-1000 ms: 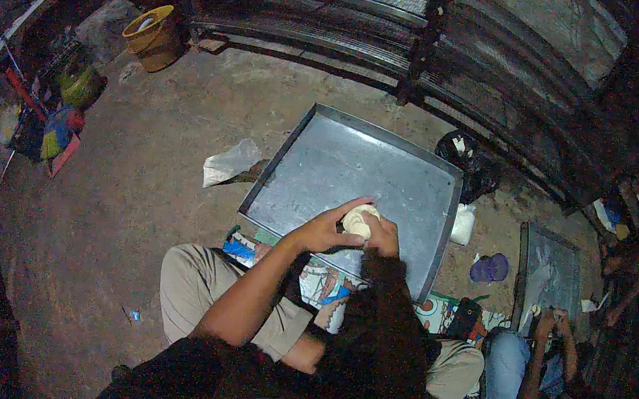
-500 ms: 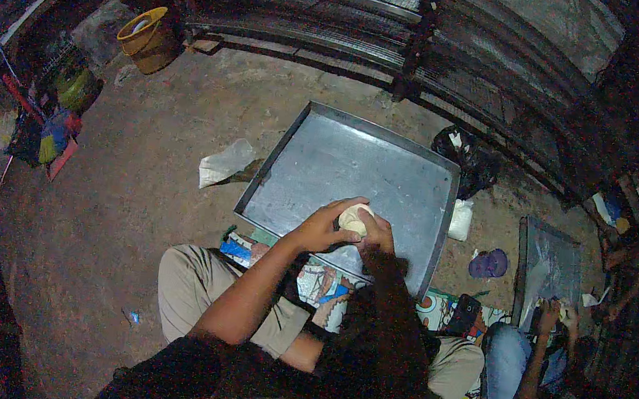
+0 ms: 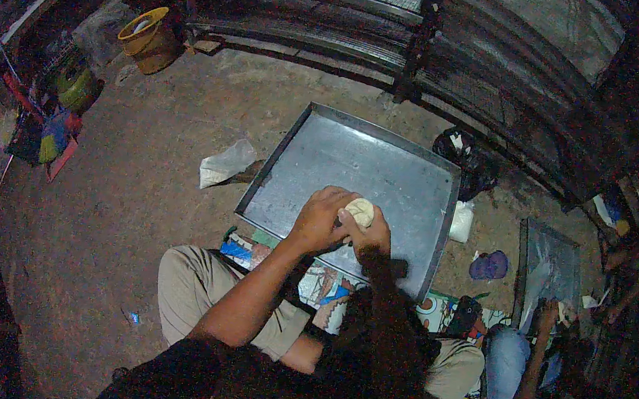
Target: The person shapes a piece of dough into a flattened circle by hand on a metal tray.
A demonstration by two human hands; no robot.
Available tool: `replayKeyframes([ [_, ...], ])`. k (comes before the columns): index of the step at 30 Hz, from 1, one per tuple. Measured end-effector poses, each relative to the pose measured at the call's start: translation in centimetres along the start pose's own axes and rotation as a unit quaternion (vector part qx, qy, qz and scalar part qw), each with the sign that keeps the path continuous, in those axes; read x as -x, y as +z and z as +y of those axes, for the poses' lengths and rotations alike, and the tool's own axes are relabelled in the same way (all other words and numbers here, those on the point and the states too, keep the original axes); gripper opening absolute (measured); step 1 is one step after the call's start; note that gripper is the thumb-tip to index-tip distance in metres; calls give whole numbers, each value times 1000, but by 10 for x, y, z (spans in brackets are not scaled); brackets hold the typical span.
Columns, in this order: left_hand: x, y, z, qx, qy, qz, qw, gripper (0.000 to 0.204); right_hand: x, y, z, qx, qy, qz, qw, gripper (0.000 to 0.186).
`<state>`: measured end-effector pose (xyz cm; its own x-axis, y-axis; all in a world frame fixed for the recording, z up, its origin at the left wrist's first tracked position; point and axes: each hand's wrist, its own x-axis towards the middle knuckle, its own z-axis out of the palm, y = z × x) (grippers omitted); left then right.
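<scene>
A round, pale lump of dough (image 3: pixel 360 213) with creases on top sits between my two hands, above the near part of a large metal tray (image 3: pixel 356 152). My left hand (image 3: pixel 321 222) curls against the dough's left side, its fingers closed. From the right, my right hand (image 3: pixel 372 238) wraps the dough, the thumb lying across its near left edge. The underside of the dough and several fingertips are hidden.
Left of the tray lies a white plastic bag (image 3: pixel 227 164); right of it are a white packet (image 3: pixel 460 221) and a purple object (image 3: pixel 489 265). A co-worker's hands (image 3: pixel 553 314) work by a second tray (image 3: pixel 554 254). A yellow bucket (image 3: pixel 151 40) stands near the dark racks (image 3: pixel 309 13).
My hands have shifted their grip: the left fingers have curled in, and the right thumb has moved to the near left of the dough. The dough has turned slightly and its creases show.
</scene>
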<state>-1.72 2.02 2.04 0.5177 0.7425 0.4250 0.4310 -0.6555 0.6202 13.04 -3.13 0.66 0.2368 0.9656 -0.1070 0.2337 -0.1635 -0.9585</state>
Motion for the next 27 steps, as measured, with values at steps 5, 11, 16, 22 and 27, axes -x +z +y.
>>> replayKeyframes([
  [5, 3, 2, -4, 33, -8, 26, 999, 53, 1, -3, -9, 52, -35, 7, 998, 42],
  [11, 0, 1, 1, 82, -12, -31, 996, 61, -11, -10, 11, 57, -85, 8, 995, 40],
  [16, 2, -4, -9, 514, -105, -161, 836, 52, -26, -14, 47, -138, -33, -116, 983, 49],
  [22, 2, 11, -13, 430, -127, -95, 889, 38, -17, -13, 20, -116, -46, -132, 983, 53],
  [27, 7, 23, -15, 639, -246, -47, 727, 48, 10, -8, -33, 48, -83, -86, 992, 54],
])
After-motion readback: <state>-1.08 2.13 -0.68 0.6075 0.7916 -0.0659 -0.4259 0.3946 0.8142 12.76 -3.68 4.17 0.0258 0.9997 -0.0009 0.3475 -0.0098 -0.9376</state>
